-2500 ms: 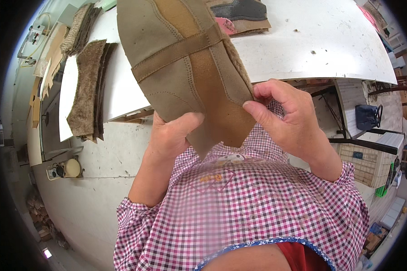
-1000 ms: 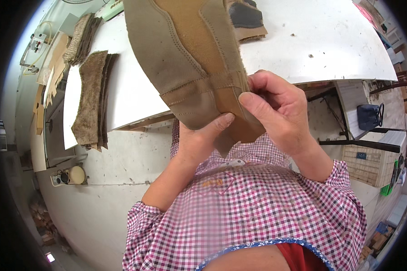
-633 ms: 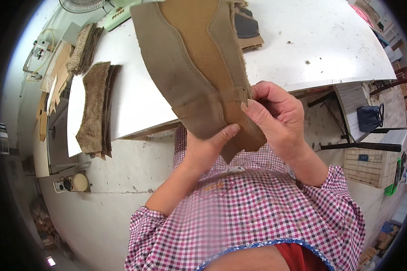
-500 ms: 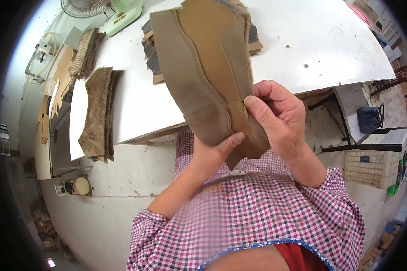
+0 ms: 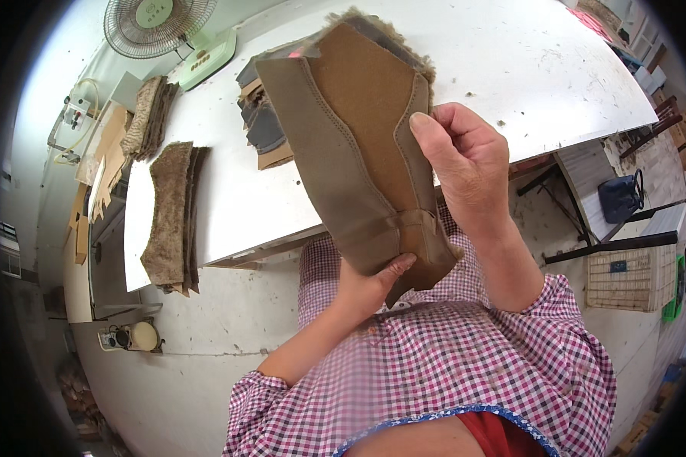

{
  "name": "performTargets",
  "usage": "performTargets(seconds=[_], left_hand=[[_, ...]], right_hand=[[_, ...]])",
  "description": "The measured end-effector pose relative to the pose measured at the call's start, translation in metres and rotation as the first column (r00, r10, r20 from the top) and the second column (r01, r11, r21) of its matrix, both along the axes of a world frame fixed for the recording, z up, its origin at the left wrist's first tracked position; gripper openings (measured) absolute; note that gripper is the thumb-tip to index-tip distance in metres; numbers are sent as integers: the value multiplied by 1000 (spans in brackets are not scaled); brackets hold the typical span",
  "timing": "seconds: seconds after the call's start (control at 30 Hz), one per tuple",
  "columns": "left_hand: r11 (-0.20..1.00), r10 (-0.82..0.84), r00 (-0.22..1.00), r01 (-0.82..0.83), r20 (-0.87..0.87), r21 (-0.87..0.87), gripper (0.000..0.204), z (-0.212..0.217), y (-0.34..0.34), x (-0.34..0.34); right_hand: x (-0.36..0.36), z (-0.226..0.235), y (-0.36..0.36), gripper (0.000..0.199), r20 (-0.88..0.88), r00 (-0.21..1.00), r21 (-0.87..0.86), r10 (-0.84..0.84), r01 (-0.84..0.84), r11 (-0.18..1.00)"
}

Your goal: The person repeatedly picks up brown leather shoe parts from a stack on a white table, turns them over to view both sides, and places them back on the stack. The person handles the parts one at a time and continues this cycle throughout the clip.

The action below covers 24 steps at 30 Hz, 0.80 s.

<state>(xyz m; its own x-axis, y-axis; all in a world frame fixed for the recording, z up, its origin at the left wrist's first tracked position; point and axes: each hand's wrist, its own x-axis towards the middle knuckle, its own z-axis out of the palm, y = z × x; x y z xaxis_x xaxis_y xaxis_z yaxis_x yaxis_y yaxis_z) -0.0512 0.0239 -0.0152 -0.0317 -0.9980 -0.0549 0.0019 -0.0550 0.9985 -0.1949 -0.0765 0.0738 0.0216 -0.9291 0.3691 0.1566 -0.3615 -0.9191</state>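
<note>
A brown boot upper [image 5: 367, 126] is held up over the table's near edge. It has smooth leather side panels, a tan suede-like middle strip, stitched seams and fuzzy fur along its far edge. My left hand [image 5: 370, 286] is closed on its lower end, thumb on top and fingers hidden beneath. My right hand [image 5: 465, 160] pinches the right edge higher up, with the thumb on the face and the fingers curled behind. Partly hidden behind the upper, a pile of dark and brown pieces [image 5: 265, 126] lies on the table.
Two stacks of brown fur pieces, one nearer [image 5: 168, 217] and one farther [image 5: 141, 122], lie at the white table's [image 5: 526, 84] left side. A green fan [image 5: 160, 27] stands at the back left. At right are a dark bag [image 5: 621, 199] and a plastic crate [image 5: 630, 282].
My right hand has slid upward along the upper's right edge. The upper now lies more open, showing more of the tan strip and the fur edge. My left hand keeps its hold at the bottom.
</note>
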Motion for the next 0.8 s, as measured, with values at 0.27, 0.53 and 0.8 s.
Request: performTargets(seconds=[0.27, 0.53, 0.8], left_hand=[[996, -24, 997, 31, -73, 87, 48, -8, 8, 1], [987, 47, 960, -3, -275, 160, 46, -4, 8, 9], [971, 209, 810, -239, -548, 16, 39, 36, -30, 35]], right_hand=[[-11, 5, -9, 28, -82, 997, -147, 12, -24, 989], [-18, -6, -43, 38, 48, 995, 13, 88, -89, 996], [-32, -25, -7, 17, -615, 749, -110, 247, -393, 913]])
